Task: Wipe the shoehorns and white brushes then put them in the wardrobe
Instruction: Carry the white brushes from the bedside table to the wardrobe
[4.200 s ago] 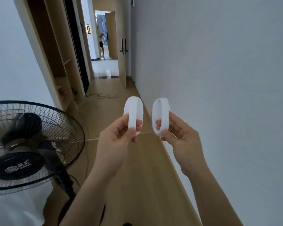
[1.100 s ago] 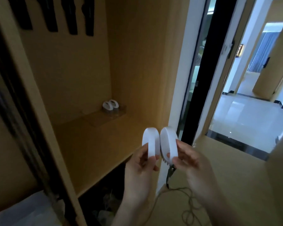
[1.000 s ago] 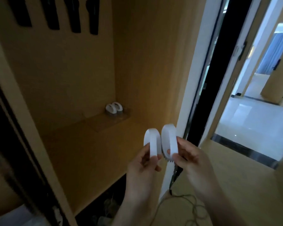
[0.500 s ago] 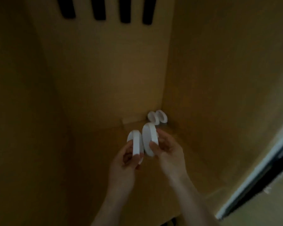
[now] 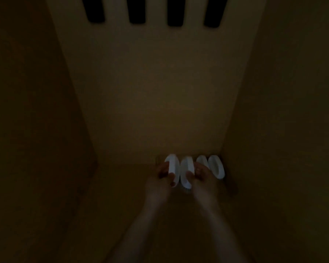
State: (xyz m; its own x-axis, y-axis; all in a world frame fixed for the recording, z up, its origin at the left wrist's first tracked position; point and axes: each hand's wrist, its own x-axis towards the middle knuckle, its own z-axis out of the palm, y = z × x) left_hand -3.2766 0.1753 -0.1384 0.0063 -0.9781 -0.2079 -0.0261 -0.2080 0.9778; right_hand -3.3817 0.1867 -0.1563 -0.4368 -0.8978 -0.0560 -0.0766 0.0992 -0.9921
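The head view looks into a very dim wardrobe [image 5: 156, 92], its pale back panel [image 5: 160, 120] standing between two dark side walls. Four black shoehorns [image 5: 175, 11] hang in a row high on that panel, cut off by the top edge of the picture.

Low in the back right corner, four white oval brushes stand on edge in a row along the shelf [image 5: 112, 196]. The left hand [image 5: 162, 179] pinches the first white brush [image 5: 172, 167], the leftmost of the row, with the thumb on its near side and the fingers curled behind it. The right hand [image 5: 200, 178] pinches the second white brush [image 5: 187, 172] in the same way, just beside the first; the two look to touch or nearly touch. Whether these two already rest on the shelf cannot be told in the gloom.

To the right of the right hand stand the two other white brushes [image 5: 217, 167], free of both hands, the outer one close against the right wall [image 5: 273, 130]. Both forearms reach in from the bottom edge, side by side, blurred and dark.
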